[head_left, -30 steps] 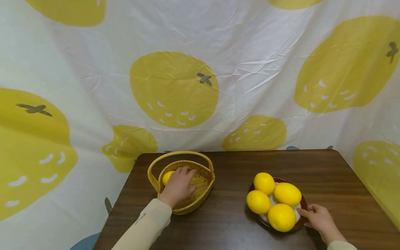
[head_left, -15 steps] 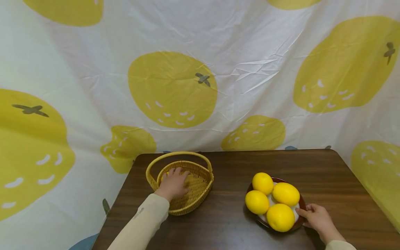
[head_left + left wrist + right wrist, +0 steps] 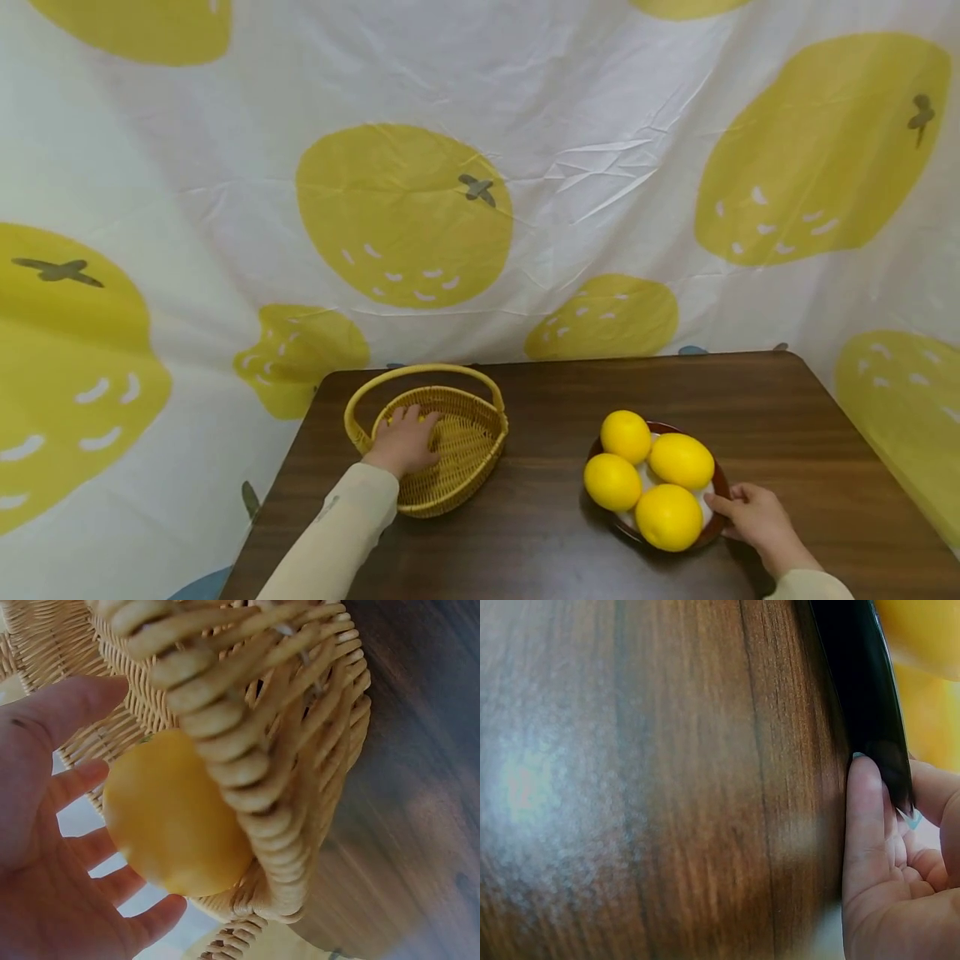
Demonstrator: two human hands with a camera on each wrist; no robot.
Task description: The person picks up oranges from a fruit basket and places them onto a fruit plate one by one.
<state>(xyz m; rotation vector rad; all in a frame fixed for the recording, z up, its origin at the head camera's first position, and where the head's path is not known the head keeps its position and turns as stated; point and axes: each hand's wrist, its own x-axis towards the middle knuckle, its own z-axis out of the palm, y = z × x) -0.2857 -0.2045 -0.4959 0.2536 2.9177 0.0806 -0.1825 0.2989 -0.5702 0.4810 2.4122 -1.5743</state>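
Note:
My left hand (image 3: 405, 442) is inside the wicker basket (image 3: 487, 467), at its left end. In the left wrist view, its spread fingers (image 3: 94, 847) lie close along one side of a yellow lemon (image 3: 176, 817), some seeming to touch it, while the thumb stays apart. The lemon leans against the basket's woven wall; in the head view the hand hides most of it. My right hand (image 3: 761, 517) pinches the rim of a dark red plate (image 3: 722, 487), thumb above and fingers beneath. Several lemons (image 3: 670, 517) sit on that plate's white inside.
The basket's arched handle (image 3: 427, 368) rises over its back left side. Both basket and plate stand on a dark wooden table (image 3: 551, 467), with bare wood between them. A fruit-printed cloth (image 3: 540, 242) hangs behind the table.
My left hand has shifted left within the basket, over the lemon, which showed more clearly before. The right hand keeps its hold on the plate. The head view has turned slightly.

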